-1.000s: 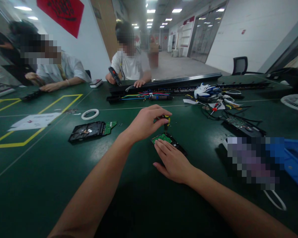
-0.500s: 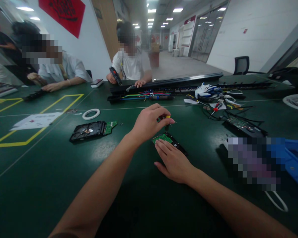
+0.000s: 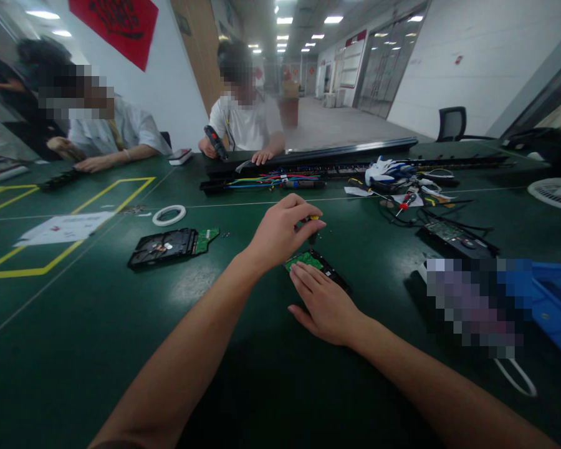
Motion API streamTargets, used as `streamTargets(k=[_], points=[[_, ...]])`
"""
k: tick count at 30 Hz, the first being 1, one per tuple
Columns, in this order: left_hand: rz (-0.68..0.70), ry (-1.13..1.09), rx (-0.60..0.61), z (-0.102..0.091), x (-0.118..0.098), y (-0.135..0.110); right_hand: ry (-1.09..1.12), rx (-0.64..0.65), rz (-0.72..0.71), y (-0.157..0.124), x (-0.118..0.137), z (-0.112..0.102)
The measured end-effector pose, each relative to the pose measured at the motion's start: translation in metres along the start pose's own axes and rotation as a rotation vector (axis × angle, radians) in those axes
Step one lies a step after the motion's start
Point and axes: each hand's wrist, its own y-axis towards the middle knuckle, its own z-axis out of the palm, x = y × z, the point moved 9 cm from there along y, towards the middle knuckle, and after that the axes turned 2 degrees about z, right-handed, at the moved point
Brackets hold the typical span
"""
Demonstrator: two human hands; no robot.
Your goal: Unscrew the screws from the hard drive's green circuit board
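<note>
My left hand (image 3: 280, 232) is closed round a small screwdriver with a yellow and black handle (image 3: 313, 219), held upright over a hard drive (image 3: 327, 272) whose green circuit board (image 3: 303, 259) faces up. My right hand (image 3: 325, 305) lies flat on the near part of that drive, fingers stretched out and pressing it to the green table (image 3: 75, 349).
A second opened hard drive (image 3: 166, 246) lies to the left, with a white tape ring (image 3: 169, 215) behind it. Coloured cables (image 3: 266, 181), gloves and tools (image 3: 402, 178) lie further back. Two other people sit across the table. A blue bin (image 3: 556, 299) stands at right.
My left hand's fingers have shifted slightly around the screwdriver handle, as if twisting it. My right hand and the drive stay where they were.
</note>
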Motion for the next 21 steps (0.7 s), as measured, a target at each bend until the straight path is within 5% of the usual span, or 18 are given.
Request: streamTargets(k=[9, 21], points=[[0.072, -0.07, 0.145, 0.0007, -0.0022, 0.0, -0.019, 0.028, 0.002, 0.0003, 0.0011, -0.0013], [-0.016, 0.064, 0.055, 0.0002, 0.0014, 0.0002, -0.028, 0.029, 0.014, -0.0004, 0.001, -0.0007]])
